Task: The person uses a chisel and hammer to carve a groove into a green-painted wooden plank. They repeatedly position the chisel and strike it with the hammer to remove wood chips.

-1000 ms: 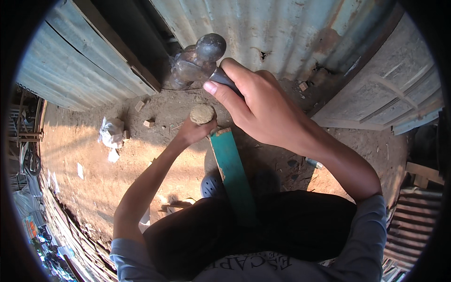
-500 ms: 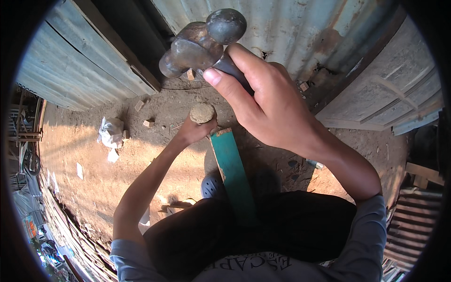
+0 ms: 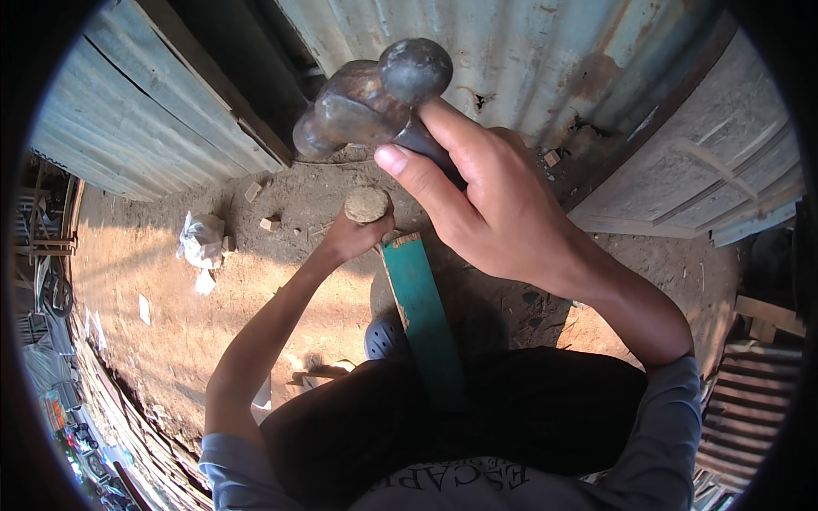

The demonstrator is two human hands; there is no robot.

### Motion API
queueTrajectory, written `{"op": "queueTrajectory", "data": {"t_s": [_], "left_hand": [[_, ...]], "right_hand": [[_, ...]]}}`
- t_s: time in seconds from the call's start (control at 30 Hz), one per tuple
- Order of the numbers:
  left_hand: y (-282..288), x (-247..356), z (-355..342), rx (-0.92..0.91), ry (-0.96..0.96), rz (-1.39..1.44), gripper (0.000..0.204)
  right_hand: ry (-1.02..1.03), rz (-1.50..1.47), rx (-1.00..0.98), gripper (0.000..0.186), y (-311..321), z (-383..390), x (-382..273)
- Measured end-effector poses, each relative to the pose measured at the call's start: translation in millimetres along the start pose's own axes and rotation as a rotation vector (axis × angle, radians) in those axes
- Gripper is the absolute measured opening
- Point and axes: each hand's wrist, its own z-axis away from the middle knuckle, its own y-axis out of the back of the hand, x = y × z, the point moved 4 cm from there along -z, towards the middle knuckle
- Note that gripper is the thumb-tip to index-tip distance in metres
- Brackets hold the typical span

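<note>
My right hand [image 3: 503,200] is closed round the shaft of a ball-peen hammer [image 3: 366,106], its dark metal head raised close to the camera. Below and left of it, my left hand [image 3: 351,237] grips an upright handle with a round, rough, tan top [image 3: 367,204]. Whatever lies under that handle is hidden by the hand. Right beside my left hand is the end of a green-painted wooden board [image 3: 419,289], which runs back between my legs. Its paint is chipped along the left edge.
Corrugated metal sheets [image 3: 520,51] stand ahead, and a panelled wooden door [image 3: 707,162] leans at right. On the dirt floor lie a crumpled plastic bag [image 3: 202,241] and small wood offcuts [image 3: 270,224]. A clog [image 3: 385,340] shows beside the board.
My right hand has lowered slightly, bringing the hammer head down a little toward the handle. My left hand and the green board have stayed in place.
</note>
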Motion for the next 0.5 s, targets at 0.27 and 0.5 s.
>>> {"op": "queueTrajectory", "data": {"t_s": [0.27,0.5], "left_hand": [[0.0,-2.6,-1.6,-0.002,0.001,0.034,0.008],[0.2,2.4,0.5,0.009,0.040,0.000,0.008]], "right_hand": [[-0.046,0.004,-0.027,0.031,0.6,0.7,-0.7],[-0.068,0.013,-0.043,0.030,0.7,1.4,-0.2]]}}
